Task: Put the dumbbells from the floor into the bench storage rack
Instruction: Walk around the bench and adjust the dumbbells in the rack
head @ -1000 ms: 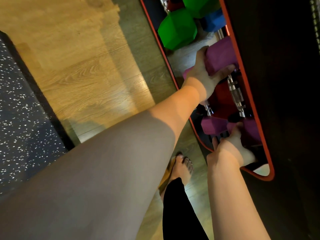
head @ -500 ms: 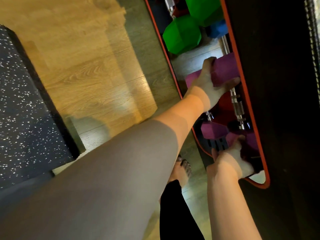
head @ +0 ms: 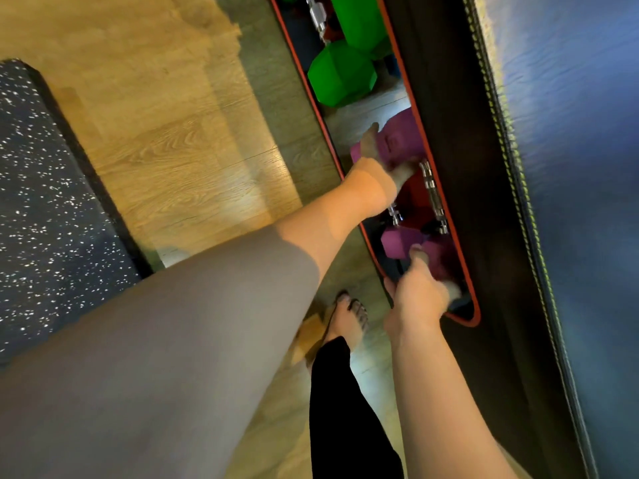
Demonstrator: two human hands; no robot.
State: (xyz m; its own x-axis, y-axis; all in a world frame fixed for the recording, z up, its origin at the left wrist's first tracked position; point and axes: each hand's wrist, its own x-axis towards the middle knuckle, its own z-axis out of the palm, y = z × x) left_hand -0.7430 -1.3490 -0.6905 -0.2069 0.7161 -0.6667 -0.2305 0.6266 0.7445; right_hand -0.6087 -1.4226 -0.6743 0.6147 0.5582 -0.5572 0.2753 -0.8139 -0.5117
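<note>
Inside red-rimmed rack [head: 420, 140], hands [head: 375, 167] gripping purple dumbbells [head: 401, 141]

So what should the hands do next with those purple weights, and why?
Probably lower them the last bit and let go. The left hand grips one purple dumbbell and the right hand another purple dumbbell, both already inside the red-rimmed rack beside the green dumbbell.
</note>
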